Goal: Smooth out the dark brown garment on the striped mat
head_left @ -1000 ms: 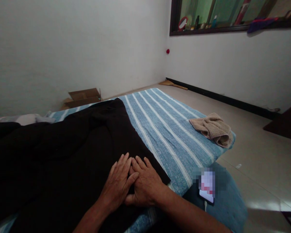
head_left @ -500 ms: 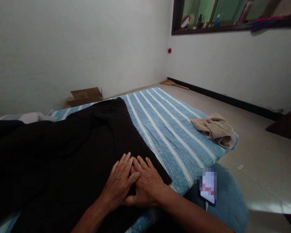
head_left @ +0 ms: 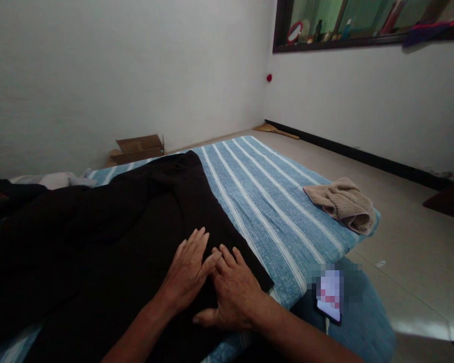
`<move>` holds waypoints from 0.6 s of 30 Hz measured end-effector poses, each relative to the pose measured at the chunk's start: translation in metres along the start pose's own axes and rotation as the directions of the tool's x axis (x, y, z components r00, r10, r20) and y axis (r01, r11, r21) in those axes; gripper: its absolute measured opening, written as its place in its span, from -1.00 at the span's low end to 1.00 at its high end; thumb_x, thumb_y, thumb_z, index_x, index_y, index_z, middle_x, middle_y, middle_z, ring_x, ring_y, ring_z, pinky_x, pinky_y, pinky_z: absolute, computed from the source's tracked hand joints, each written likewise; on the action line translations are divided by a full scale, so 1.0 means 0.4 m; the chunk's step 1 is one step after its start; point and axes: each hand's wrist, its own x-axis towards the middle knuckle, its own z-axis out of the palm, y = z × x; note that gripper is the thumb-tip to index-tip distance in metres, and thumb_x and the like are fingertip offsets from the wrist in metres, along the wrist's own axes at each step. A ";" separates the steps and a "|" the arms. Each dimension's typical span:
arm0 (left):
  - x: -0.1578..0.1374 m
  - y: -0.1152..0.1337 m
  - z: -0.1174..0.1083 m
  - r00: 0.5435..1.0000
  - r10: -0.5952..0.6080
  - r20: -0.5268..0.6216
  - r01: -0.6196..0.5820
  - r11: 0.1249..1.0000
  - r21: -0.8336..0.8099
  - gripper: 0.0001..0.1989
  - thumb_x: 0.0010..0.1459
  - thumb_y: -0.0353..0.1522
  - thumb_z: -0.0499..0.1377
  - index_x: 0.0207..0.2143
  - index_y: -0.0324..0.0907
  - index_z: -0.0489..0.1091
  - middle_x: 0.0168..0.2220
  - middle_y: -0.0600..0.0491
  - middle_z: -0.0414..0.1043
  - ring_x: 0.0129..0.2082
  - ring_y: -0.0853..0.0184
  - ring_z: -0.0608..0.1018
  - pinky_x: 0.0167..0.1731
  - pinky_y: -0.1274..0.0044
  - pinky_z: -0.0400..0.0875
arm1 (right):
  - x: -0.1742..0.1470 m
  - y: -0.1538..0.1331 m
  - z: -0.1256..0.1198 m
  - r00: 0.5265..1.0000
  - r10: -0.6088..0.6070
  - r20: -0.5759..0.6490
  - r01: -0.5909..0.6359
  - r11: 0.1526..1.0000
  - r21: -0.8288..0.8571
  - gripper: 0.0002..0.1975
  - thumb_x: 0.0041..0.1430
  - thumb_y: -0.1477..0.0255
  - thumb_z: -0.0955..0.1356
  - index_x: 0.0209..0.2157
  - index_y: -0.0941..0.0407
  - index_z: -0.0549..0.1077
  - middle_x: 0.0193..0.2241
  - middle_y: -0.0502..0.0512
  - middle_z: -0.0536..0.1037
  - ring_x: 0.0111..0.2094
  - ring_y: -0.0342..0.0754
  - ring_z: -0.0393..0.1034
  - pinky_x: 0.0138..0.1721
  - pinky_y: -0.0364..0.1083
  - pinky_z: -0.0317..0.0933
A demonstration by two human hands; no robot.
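A black piece of clothing (head_left: 128, 242) lies spread over a blue bed cover with white stripes (head_left: 265, 201); its exact kind does not show. On the cloth, near its right edge, my left hand (head_left: 189, 269) rests flat with the fingers stretched out. Its thumb touches the fingers of my right hand (head_left: 236, 290), which also lies flat on the black cloth, thumb spread to the left. Neither hand grips anything.
A crumpled beige towel (head_left: 342, 201) lies at the bed's right corner. Beside it, lower down, a plugged-in phone (head_left: 328, 297) sits on a blue round seat (head_left: 371, 322). An open cardboard box (head_left: 139, 147) stands behind the bed, and a broom (head_left: 278, 131) is on the floor.
My left hand has slid slightly forward and left, so the two hands overlap less. The whole view has shifted a little to the left, moving things rightward in the picture.
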 end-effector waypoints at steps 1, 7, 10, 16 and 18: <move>0.017 -0.004 -0.004 0.999 -0.016 -0.035 0.017 0.999 0.031 -0.36 0.24 -0.08 -0.25 0.18 -0.34 0.07 0.23 -0.16 0.01 0.24 0.18 0.03 0.14 0.24 0.03 | 0.000 0.000 -0.001 1.000 0.002 0.004 -0.002 1.000 -0.001 -0.04 0.03 -0.13 0.13 0.22 0.35 -0.03 0.23 0.40 -0.06 0.26 0.21 -0.36 0.20 0.20 -0.40; 0.092 -0.028 0.010 0.990 -0.132 -0.055 0.140 0.968 0.206 -0.32 0.19 -0.08 -0.16 0.14 -0.46 0.13 0.22 -0.27 0.00 0.24 0.05 0.02 0.13 0.21 0.00 | 0.004 -0.001 -0.004 1.000 0.018 0.006 -0.018 1.000 -0.016 -0.04 0.02 -0.13 0.14 0.21 0.36 0.00 0.24 0.40 -0.12 0.26 0.21 -0.36 0.20 0.21 -0.41; 0.097 -0.031 0.019 0.988 -0.153 0.006 0.148 0.967 0.208 -0.30 0.19 -0.06 -0.18 0.15 -0.45 0.12 0.23 -0.25 -0.01 0.24 0.05 0.00 0.12 0.21 0.01 | 0.004 -0.003 -0.004 1.000 0.023 0.009 -0.023 1.000 -0.011 -0.04 0.02 -0.13 0.14 0.21 0.35 0.00 0.25 0.38 -0.12 0.26 0.21 -0.36 0.20 0.21 -0.42; 0.091 -0.027 0.024 0.983 -0.181 0.014 0.175 0.964 0.200 -0.28 0.18 -0.02 -0.20 0.17 -0.41 0.09 0.25 -0.20 -0.05 0.25 0.09 -0.04 0.15 0.21 -0.05 | 0.003 -0.008 -0.012 0.999 0.034 0.040 -0.035 0.999 0.010 -0.06 0.04 -0.11 0.13 0.21 0.36 0.02 0.25 0.39 -0.14 0.26 0.18 -0.40 0.21 0.20 -0.45; 0.089 -0.029 0.027 0.984 -0.179 0.007 0.174 0.965 0.196 -0.28 0.18 -0.02 -0.20 0.18 -0.39 0.08 0.25 -0.19 -0.05 0.26 0.10 -0.04 0.15 0.21 -0.05 | 0.003 -0.011 -0.016 0.997 0.039 0.067 -0.041 0.999 0.017 -0.07 0.05 -0.10 0.13 0.21 0.37 0.01 0.25 0.39 -0.15 0.26 0.18 -0.42 0.21 0.19 -0.47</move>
